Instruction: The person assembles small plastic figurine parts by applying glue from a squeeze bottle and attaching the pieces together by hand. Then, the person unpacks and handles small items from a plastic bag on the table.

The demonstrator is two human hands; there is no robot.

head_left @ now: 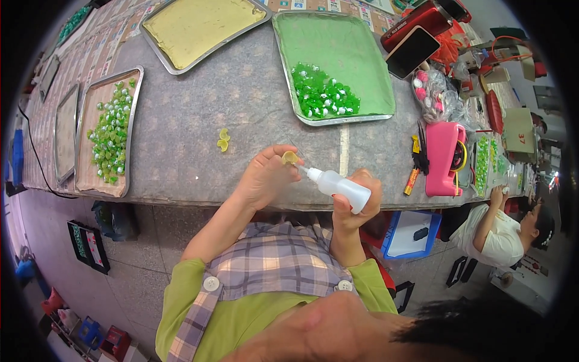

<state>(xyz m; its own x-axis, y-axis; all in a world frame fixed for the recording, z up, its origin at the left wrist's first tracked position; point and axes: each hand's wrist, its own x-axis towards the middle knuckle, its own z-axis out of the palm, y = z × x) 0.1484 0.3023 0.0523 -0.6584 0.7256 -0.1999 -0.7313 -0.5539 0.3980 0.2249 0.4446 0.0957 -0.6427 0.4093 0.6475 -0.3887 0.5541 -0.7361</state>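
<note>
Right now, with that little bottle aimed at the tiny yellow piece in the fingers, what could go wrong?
Three risks, judging by what shows:
1. The squeeze bottle in the right hand has its nozzle right at the fingertips of the left hand, so liquid may land on skin instead of the small yellow piece.
2. The piece is pinched only at the fingertips and could slip.
3. The hands work at the table's edge, so a dropped piece may fall to the floor.

Soft, see-through plastic bottle (341,186) with a white tip. Tiny shiny yellow plastic piece (290,157). Shiny metal trays (341,120), one lined with matt green cloth. Glossy green beads (321,93). Dull grey speckled tabletop (193,120). Smooth pink plastic tape holder (442,158).
</note>
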